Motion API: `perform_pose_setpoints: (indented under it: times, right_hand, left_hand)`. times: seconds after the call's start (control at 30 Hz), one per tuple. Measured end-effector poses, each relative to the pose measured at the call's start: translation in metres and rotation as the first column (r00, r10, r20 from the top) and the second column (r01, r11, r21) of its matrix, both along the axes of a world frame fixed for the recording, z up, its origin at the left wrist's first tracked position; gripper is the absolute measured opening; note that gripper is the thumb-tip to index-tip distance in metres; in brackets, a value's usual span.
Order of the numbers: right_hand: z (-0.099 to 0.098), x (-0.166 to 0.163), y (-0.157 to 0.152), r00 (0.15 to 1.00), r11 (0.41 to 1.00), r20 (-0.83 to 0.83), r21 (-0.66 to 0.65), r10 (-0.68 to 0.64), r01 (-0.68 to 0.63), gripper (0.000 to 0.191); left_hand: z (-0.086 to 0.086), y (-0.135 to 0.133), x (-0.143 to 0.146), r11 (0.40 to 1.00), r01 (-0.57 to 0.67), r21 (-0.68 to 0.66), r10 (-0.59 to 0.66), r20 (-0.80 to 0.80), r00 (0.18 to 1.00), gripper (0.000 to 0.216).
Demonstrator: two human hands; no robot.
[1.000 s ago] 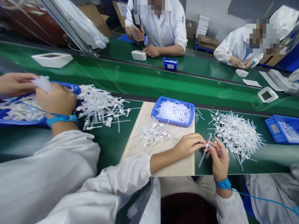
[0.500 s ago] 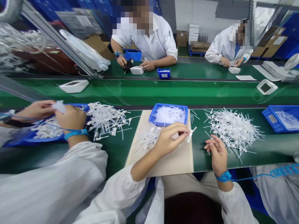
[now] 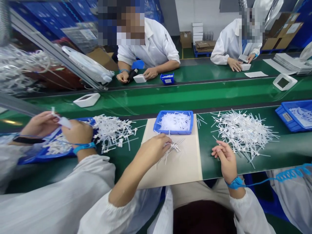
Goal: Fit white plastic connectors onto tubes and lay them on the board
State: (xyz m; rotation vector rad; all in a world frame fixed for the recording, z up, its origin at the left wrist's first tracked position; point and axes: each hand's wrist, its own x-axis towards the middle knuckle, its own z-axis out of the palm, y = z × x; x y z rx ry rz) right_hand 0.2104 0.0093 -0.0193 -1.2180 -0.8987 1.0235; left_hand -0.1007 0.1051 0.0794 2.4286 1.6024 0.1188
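Note:
My left hand [image 3: 152,150] reaches over the beige mat [image 3: 185,165], its fingertips pinched on a white plastic piece at the edge of a small heap of such pieces [image 3: 174,148]. My right hand [image 3: 225,157] rests on the green bench, holding nothing, with its fingers loosely apart. It lies just left of a big loose pile of white plastic pieces [image 3: 243,131]. A blue wrist strap [image 3: 234,183] with a coiled cord is on my right wrist. A blue tray of white parts [image 3: 173,122] stands at the mat's far edge.
A co-worker's hands [image 3: 73,131] at my left hold a white part over a blue tray [image 3: 39,155], beside another pile [image 3: 112,130]. A second blue tray [image 3: 296,114] is at far right. Behind runs a green conveyor [image 3: 170,96] carrying white devices; two people work across it.
My left hand has carried a white piece from my right hand leftward and down onto the small heap on the mat. My right hand has let go and stayed by the big pile.

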Motion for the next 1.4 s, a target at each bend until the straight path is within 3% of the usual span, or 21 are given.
perform_pose_setpoints:
  times: [0.1, 0.2, 0.3, 0.4, 0.57, 0.63, 0.73, 0.83, 0.93, 1.03, 1.17, 1.23, 1.4]
  right_hand:
    - [0.001, 0.000, 0.000, 1.000, 1.000, -0.010, -0.011, 0.005, -0.005, 0.034]
    - [0.001, -0.001, 0.000, 1.000, 1.000, -0.018, -0.022, 0.009, -0.010, 0.033]
    - [0.001, -0.001, -0.001, 1.000, 0.999, -0.014, -0.045, 0.008, -0.009, 0.032]
    - [-0.001, -0.001, -0.001, 1.000, 0.998, -0.009, -0.062, 0.016, -0.016, 0.031]
    - [-0.001, 0.000, -0.002, 0.999, 0.996, 0.001, -0.070, 0.049, -0.049, 0.029]
    - [-0.001, 0.000, -0.001, 0.998, 0.996, 0.004, -0.061, 0.060, -0.059, 0.029]
    - [-0.002, -0.001, -0.001, 0.998, 0.997, 0.003, -0.051, 0.061, -0.061, 0.027]
    - [-0.003, -0.003, -0.001, 0.997, 0.997, 0.003, -0.041, 0.071, -0.071, 0.026]
    - [-0.003, -0.005, 0.000, 0.983, 0.987, 0.083, -0.011, 0.161, -0.160, 0.022]
    - [0.001, -0.006, 0.000, 0.930, 0.955, 0.239, 0.035, 0.278, -0.295, 0.023]
    - [0.005, -0.003, 0.002, 0.873, 0.902, 0.330, 0.117, 0.360, -0.416, 0.017]
    - [0.003, -0.002, 0.002, 0.899, 0.915, 0.298, 0.147, 0.320, -0.375, 0.020]
    - [0.002, -0.001, -0.001, 0.986, 0.984, 0.152, 0.153, 0.065, -0.089, 0.028]
  left_hand:
    - [-0.002, -0.002, -0.007, 0.998, 0.018, 0.059, -0.020, 0.035, 0.999, 0.032]
    - [0.009, -0.017, -0.014, 0.992, 0.005, 0.129, -0.023, 0.134, 0.991, 0.034]
    - [0.012, -0.044, -0.014, 0.999, 0.032, 0.028, -0.038, 0.243, 0.969, 0.029]
    - [-0.009, -0.069, -0.006, 0.988, 0.034, -0.150, 0.004, 0.243, 0.970, 0.024]
    - [-0.063, -0.081, 0.007, 0.948, -0.269, -0.168, 0.288, 0.097, 0.953, 0.030]
    - [-0.074, -0.079, 0.008, 0.932, -0.324, -0.160, 0.343, 0.108, 0.933, 0.030]
    - [-0.074, -0.077, 0.006, 0.933, -0.332, -0.141, 0.354, 0.188, 0.916, 0.029]
    - [-0.064, -0.080, 0.006, 0.944, -0.300, -0.138, 0.329, 0.326, 0.886, 0.028]
    - [-0.053, -0.086, 0.018, 0.954, -0.233, -0.189, 0.298, 0.511, 0.806, 0.028]
    - [-0.047, -0.090, 0.048, 0.957, -0.135, -0.255, 0.270, 0.627, 0.730, 0.027]
    - [-0.049, -0.084, 0.099, 0.965, -0.005, -0.263, 0.190, 0.681, 0.707, 0.026]
    - [-0.053, -0.077, 0.119, 0.969, 0.027, -0.247, 0.159, 0.698, 0.698, 0.026]
    - [-0.054, -0.053, 0.136, 0.961, 0.149, -0.232, 0.062, 0.707, 0.704, 0.030]
